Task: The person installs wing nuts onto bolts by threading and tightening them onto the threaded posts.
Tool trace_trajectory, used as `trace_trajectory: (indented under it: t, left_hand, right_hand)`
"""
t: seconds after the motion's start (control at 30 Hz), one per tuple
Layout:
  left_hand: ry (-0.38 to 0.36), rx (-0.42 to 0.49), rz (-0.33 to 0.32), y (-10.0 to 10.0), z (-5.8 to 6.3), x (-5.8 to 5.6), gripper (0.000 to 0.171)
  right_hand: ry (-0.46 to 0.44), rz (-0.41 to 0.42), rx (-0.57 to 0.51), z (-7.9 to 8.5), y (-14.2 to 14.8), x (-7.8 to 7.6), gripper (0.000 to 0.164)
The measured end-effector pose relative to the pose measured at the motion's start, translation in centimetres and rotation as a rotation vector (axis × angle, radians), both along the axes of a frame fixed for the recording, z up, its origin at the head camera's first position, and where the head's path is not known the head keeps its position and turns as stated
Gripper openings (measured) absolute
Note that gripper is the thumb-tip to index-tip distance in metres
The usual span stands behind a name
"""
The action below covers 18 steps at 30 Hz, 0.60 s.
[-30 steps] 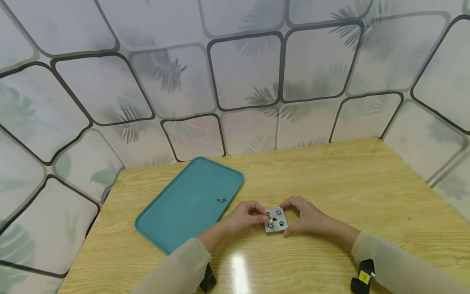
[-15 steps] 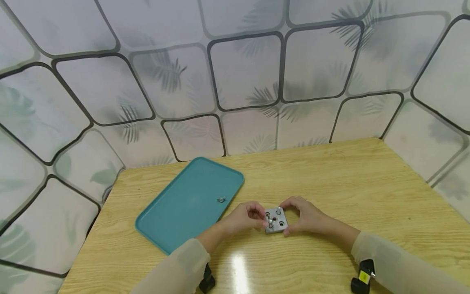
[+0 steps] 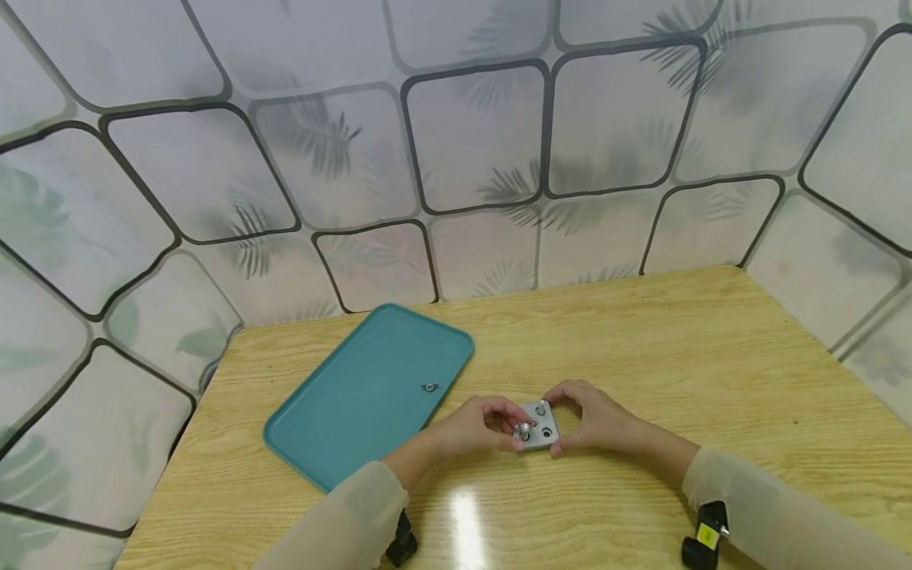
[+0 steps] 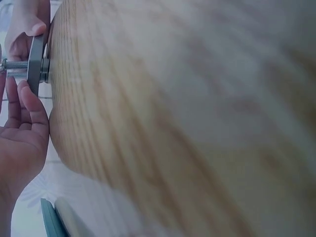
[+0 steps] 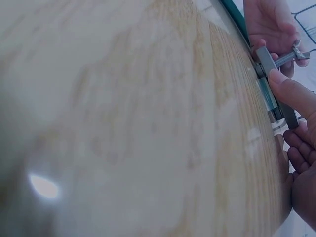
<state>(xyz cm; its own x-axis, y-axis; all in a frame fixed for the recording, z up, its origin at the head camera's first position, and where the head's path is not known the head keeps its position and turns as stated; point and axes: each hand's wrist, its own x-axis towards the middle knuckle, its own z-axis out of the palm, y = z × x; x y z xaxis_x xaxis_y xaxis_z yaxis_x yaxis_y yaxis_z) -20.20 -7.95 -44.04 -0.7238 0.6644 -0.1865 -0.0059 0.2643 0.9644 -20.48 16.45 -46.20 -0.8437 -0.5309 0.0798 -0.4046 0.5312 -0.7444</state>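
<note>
A square grey metal plate [image 3: 539, 435] with several holes lies on the table in the head view. My right hand [image 3: 597, 422] holds it by its right side, with thumb and fingers at opposite edges. Threaded bolts [image 4: 17, 64] stand up from it. On top of the near-left bolt sits a wing nut [image 5: 299, 53]. My left hand [image 3: 479, 425] is curled at this bolt, its forefinger and thumb on either side of the wing nut. The fingers partly hide the plate's left side.
A blue-green tray [image 3: 349, 396] lies to the left, with another wing nut [image 3: 429, 387] near its right edge. The wood-grain table [image 3: 641, 340] reaches back to a patterned cloth [image 3: 470, 142] behind and at the sides.
The left forefinger has moved right over the plate and the thumb slightly down, so the fingers spread wider round the wing nut. The right hand and plate stay in place.
</note>
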Motion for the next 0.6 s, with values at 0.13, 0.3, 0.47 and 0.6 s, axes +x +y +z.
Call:
trace_trajectory:
  t: [0.13, 0.3, 0.47, 0.6]
  left_hand:
    - [0.0, -0.02, 0.042, -0.05, -0.05, -0.04, 0.021]
    - [-0.051, -0.01, 0.121, 0.06, -0.09, -0.09, 0.021]
    - [-0.066, 0.003, 0.121, 0.06, -0.1, -0.03, 0.019]
    - [-0.058, 0.014, 0.07, -0.05, -0.14, -0.05, 0.026]
  right_hand:
    - [0.0, -0.002, -0.002, -0.01, -0.03, 0.03, 0.069]
    - [-0.003, -0.007, -0.001, -0.05, -0.06, -0.03, 0.071]
    - [0.0, -0.017, 0.006, -0.05, -0.05, -0.08, 0.071]
    - [0.021, -0.01, 0.0, -0.08, -0.07, -0.04, 0.07]
